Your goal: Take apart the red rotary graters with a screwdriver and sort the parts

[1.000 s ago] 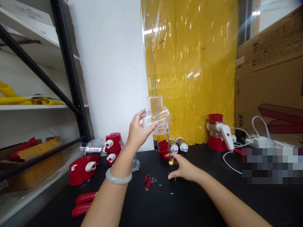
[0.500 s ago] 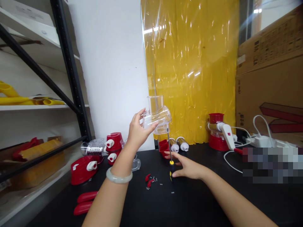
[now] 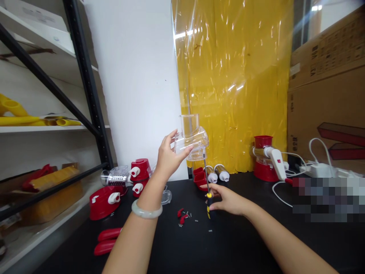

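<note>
My left hand [image 3: 167, 158] holds a clear plastic housing [image 3: 191, 137] up in the air above the black table [image 3: 242, 243], fingers wrapped round its left side. My right hand [image 3: 226, 199] grips the yellow-and-black handle of a screwdriver [image 3: 207, 186], whose thin shaft points straight up into the underside of the housing. A pale bangle [image 3: 146, 210] sits on my left wrist. Small red clips [image 3: 181, 215] and several tiny screws lie on the table just left of the screwdriver handle.
Red bases with white knobs [image 3: 105, 198] and a metal grater drum [image 3: 112, 178] stand at the left by a black shelf rack [image 3: 85, 87]. Two red handles [image 3: 107, 240] lie near the front. An assembled red grater [image 3: 264, 160], white cables and cardboard boxes [image 3: 325, 95] are at the right.
The view has shifted slightly; my right hand has closed tighter round the screwdriver handle. My left hand keeps the clear housing in the same raised place.
</note>
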`<state>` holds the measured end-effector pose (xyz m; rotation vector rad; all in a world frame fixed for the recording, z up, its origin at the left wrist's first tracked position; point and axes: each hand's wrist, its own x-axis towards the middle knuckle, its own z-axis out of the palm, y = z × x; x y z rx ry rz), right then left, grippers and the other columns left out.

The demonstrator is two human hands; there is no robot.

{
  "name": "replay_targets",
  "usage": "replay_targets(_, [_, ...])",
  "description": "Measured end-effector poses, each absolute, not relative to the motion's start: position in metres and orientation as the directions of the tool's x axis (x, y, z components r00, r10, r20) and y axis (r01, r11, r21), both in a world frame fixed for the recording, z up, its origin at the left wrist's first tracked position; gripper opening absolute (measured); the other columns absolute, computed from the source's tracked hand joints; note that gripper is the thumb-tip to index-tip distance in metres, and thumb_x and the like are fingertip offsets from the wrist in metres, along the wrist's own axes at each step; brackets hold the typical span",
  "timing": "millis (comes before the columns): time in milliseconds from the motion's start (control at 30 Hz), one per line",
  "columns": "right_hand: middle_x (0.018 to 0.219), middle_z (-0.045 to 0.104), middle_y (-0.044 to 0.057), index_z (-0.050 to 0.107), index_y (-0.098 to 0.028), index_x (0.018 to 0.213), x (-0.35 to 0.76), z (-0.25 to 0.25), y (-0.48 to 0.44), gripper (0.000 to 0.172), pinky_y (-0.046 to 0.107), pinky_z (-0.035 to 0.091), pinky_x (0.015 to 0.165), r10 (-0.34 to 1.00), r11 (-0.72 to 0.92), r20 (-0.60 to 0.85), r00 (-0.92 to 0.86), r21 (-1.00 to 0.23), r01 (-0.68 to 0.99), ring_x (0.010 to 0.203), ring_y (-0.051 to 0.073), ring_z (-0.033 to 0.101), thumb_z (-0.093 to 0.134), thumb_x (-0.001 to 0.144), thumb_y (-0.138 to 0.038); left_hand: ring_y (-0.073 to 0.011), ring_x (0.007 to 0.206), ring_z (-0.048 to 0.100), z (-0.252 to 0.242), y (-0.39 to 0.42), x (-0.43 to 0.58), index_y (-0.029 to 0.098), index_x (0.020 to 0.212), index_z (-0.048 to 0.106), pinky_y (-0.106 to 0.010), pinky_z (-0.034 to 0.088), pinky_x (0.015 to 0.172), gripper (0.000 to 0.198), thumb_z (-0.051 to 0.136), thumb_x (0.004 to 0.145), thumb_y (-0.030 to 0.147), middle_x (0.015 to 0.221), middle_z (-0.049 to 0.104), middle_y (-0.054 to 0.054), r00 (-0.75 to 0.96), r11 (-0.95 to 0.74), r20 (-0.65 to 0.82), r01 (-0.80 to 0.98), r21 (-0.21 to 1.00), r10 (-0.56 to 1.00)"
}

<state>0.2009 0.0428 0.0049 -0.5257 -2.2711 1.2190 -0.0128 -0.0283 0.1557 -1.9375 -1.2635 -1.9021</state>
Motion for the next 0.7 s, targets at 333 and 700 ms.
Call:
replay_targets(333, [0.110,0.066,0.008,0.046,-0.022,0.138,0.2017,0.0078,0.0389,0.072,0.044,0.041,0.103,0.486,0.499,0.237,-0.841,-0.866,0.044,0.113,0.024,0.059,0.076,0.073,-0.036,-0.0269,0.116,0.057,0.1545,-0.0273,-0.0144,0.025,0.134,0.050,-0.044,0.054,0.092,0.075,0.079,0.068,0.042,0.130,0.057,-0.013,-0.148,-0.628,0.879,0.646,0.433,0.454])
replay_targets(700, [0.106,0.066,0.007,0.043,-0.023,0.140,0.2020,0.0064,0.0405,0.078,0.045,0.041,0.103,0.509,0.475,0.251,-0.823,-0.880,0.026,0.110,0.024,0.061,0.076,0.072,-0.041,-0.0279,0.116,0.058,0.1554,-0.0289,-0.0122,0.025,0.133,0.051,-0.046,0.053,0.093,0.073,0.079,0.067,0.039,0.130,0.056,-0.014,-0.159,-0.642,0.872,0.618,0.453,0.463])
